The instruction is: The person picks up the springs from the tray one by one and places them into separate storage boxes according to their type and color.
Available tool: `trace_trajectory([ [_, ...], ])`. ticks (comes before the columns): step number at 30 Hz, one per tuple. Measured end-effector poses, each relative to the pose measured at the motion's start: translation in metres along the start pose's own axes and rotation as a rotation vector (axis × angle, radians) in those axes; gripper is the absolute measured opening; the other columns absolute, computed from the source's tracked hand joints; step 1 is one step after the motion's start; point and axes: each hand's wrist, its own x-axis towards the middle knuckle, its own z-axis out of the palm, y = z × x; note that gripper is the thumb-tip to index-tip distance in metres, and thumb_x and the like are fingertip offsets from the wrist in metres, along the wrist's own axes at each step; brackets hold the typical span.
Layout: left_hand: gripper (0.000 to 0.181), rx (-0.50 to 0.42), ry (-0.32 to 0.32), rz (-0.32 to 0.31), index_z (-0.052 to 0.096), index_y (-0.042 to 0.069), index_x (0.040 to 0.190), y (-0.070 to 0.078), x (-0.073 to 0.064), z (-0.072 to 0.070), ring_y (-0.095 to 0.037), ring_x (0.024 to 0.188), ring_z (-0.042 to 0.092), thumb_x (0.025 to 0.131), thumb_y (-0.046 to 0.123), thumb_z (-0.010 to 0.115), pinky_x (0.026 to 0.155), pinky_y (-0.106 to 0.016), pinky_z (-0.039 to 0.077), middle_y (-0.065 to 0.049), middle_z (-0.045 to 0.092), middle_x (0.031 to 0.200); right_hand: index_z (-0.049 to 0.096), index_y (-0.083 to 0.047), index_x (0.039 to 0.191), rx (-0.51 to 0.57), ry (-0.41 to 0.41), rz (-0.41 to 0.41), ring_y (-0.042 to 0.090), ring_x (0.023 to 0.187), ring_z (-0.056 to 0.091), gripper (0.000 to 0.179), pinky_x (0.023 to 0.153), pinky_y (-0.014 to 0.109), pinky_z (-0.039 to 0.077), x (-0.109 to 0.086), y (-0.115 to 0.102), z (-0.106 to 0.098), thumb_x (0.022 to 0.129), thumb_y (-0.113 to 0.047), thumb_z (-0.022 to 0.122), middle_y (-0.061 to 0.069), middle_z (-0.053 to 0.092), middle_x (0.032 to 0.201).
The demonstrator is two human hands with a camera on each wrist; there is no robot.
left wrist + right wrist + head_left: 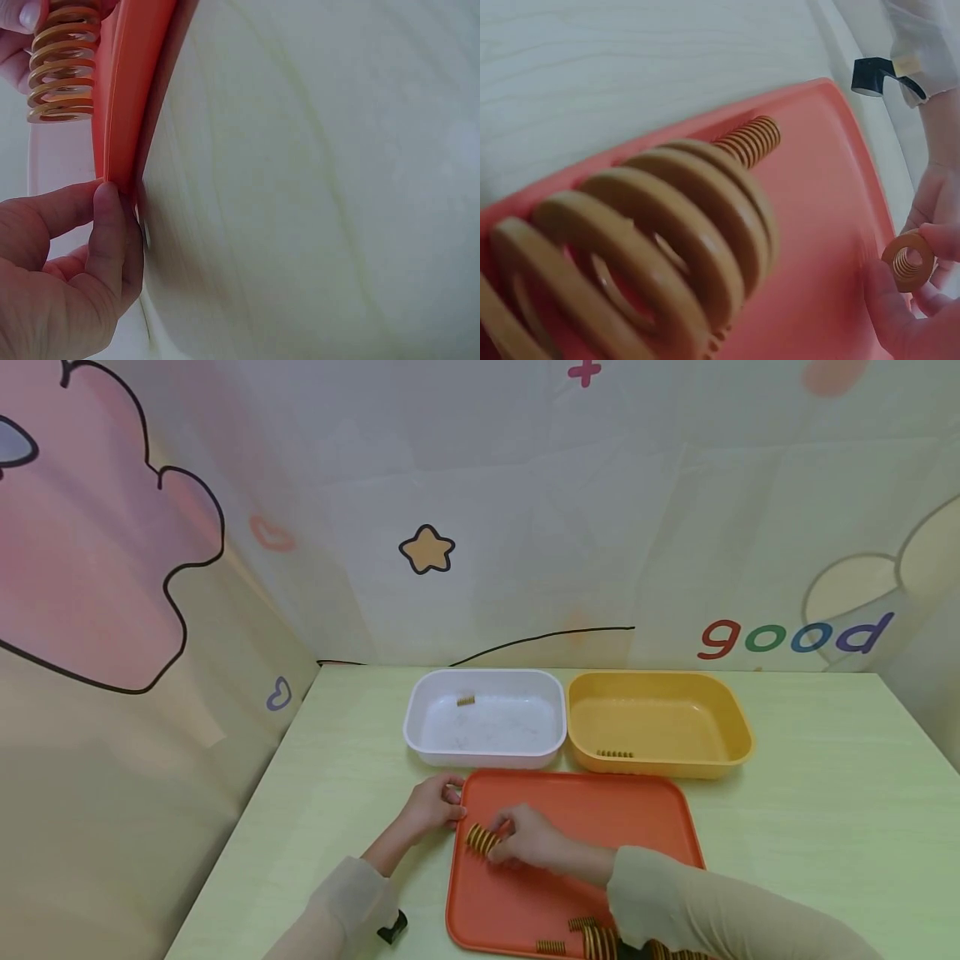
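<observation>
My right hand [528, 837] pinches a thick yellow-brown coil spring [482, 841] over the left part of the orange-red tray [592, 793]. In the right wrist view that spring [909, 262] shows end-on between thumb and finger. My left hand [435, 803] grips the tray's left rim; in the left wrist view, the left hand's thumb and index finger [82, 255] pinch the rim closely. At the tray's near side lie a large spring [600, 943], a small spring [551, 947] and another small spring [582, 924]. My right sleeve partly hides that area.
A white bin [483, 760] behind the tray holds a small spring [466, 700]. Beside it, a yellow bin [660, 768] contains another small spring [615, 753]. A printed cloth [525, 543] hangs behind the pale green table [825, 827].
</observation>
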Motion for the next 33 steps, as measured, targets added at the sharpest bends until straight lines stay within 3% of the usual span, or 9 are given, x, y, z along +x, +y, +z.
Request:
trace_trajectory([
  [8, 0.039, -0.018, -0.013, 0.008, 0.052, -0.004, 0.108, -0.005, 0.003, 0.001, -0.010, 0.053, 0.048, 0.071, -0.010, 0.062, 0.050, -0.024, 0.050, -0.004, 0.049, 0.071, 0.053, 0.005, 0.092, 0.066, 0.020, -0.013, 0.011, 0.054, 0.052, 0.028, 0.051, 0.029, 0.051, 0.000, 0.000, -0.008, 0.069, 0.003, 0.068, 0.003, 0.045, 0.066],
  [20, 0.038, -0.008, -0.010, 0.023, 0.052, -0.005, 0.108, -0.004, 0.002, 0.000, -0.009, 0.052, 0.048, 0.071, -0.011, 0.061, 0.049, -0.025, 0.050, -0.004, 0.049, 0.071, 0.051, 0.007, 0.089, 0.098, 0.015, 0.007, 0.011, 0.055, 0.052, 0.027, 0.055, 0.033, 0.052, -0.003, -0.004, -0.020, 0.069, 0.004, 0.067, 0.003, 0.045, 0.067],
  [33, 0.038, -0.017, -0.001, 0.004, 0.052, -0.004, 0.108, -0.002, 0.003, 0.001, -0.010, 0.053, 0.048, 0.071, -0.011, 0.061, 0.050, -0.026, 0.050, -0.005, 0.049, 0.071, 0.053, 0.005, 0.089, 0.051, 0.025, -0.028, 0.013, 0.056, 0.052, 0.026, 0.053, 0.030, 0.048, -0.002, -0.007, -0.038, 0.068, 0.000, 0.069, 0.004, 0.050, 0.067],
])
